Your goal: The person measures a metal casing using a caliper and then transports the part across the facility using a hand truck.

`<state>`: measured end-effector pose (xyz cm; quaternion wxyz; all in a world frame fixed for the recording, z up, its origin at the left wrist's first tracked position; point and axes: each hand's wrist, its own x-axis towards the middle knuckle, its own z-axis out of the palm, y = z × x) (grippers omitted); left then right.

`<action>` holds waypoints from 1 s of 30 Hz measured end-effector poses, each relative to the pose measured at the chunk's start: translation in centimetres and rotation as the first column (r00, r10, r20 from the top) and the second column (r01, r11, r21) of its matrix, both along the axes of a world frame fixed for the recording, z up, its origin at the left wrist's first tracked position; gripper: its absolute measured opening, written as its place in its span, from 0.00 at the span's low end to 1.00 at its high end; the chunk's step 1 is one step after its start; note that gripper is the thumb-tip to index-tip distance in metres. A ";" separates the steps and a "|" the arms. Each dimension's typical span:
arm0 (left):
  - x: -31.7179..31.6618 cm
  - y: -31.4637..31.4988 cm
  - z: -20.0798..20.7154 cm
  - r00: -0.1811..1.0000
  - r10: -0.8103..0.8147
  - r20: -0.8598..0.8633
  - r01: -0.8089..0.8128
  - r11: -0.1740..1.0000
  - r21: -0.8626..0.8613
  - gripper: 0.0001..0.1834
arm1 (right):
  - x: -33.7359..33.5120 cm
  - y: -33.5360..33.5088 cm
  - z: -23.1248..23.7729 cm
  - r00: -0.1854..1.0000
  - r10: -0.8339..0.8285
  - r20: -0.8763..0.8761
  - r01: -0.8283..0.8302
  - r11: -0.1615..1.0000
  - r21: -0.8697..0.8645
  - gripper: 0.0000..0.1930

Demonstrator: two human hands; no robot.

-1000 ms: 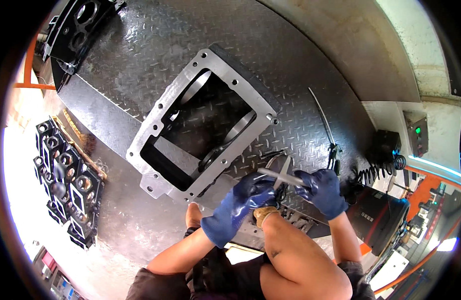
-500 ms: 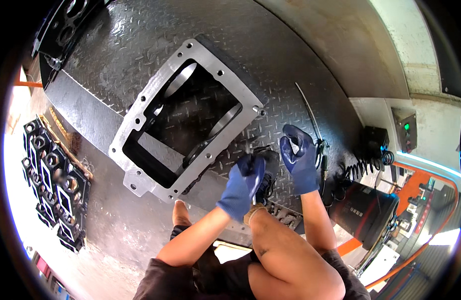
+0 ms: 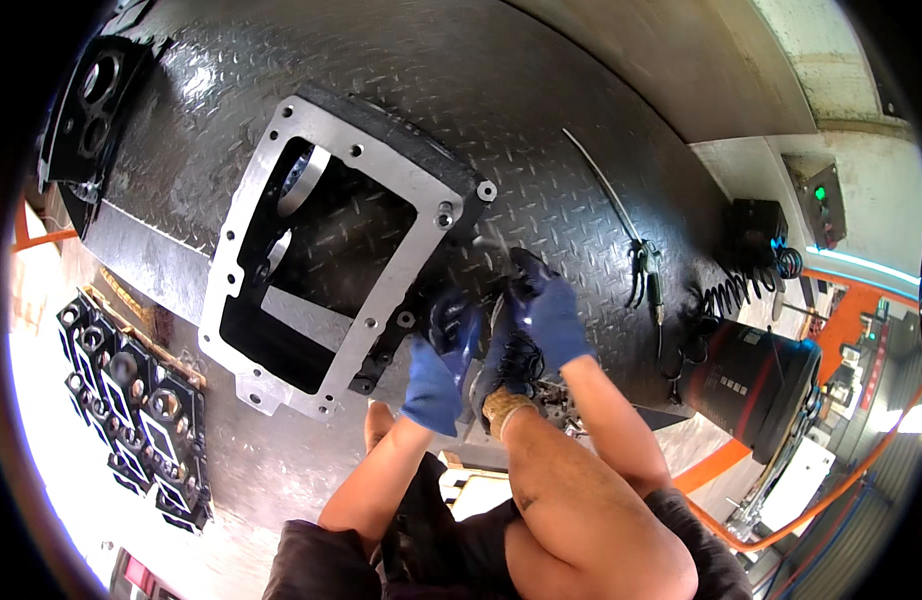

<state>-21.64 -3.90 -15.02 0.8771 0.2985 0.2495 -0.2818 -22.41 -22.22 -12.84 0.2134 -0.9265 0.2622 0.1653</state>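
A large metal housing [image 3: 381,275] with a machined pale rim, bolt holes and a rectangular opening lies tilted on the dark tread-plate bench. A small metal fitting [image 3: 444,213] stands in its near right corner hole. My left hand [image 3: 443,360], in a blue glove with a dark coated palm, is beside the housing's right wall, fingers curled; what they hold, if anything, is hidden. My right hand [image 3: 551,315], gloved alike, reaches over my shoe [image 3: 506,350] with fingers closed near the housing's corner. A pale blurred bit shows by its fingertips, too unclear to name.
My foot rests on the bench between both hands. An air blow gun [image 3: 649,275] with a long thin nozzle lies to the right, near a coiled black hose [image 3: 721,297] and a black drum [image 3: 746,385]. Black castings [image 3: 136,400] are stacked low left; another casting [image 3: 91,110] stands far left.
My right hand has moved left and away from me, toward the housing's corner, its fingers now closer in. My left hand has shifted left, nearer the housing's wall. The whole view has turned slightly.
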 end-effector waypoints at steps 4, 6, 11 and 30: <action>4.8 0.3 4.2 0.896 -0.365 0.254 0.347 0.931 0.113 0.22 | -1.4 -2.3 5.9 0.856 0.084 0.510 -0.215 0.955 0.203 0.18; 6.1 0.5 6.8 0.912 -0.368 0.183 0.391 0.913 -0.114 0.25 | 0.1 -1.8 12.7 0.783 0.391 0.484 -0.432 0.902 -0.031 0.19; 7.1 -0.3 14.7 0.832 -0.529 0.169 0.518 0.849 0.109 0.17 | 1.3 -2.3 18.4 0.656 0.696 0.292 -0.653 0.718 -0.243 0.18; 10.8 2.1 19.1 0.629 -0.062 0.775 0.103 0.995 -0.004 0.17 | 2.7 2.1 23.3 0.630 -0.445 0.636 -0.151 0.734 0.662 0.21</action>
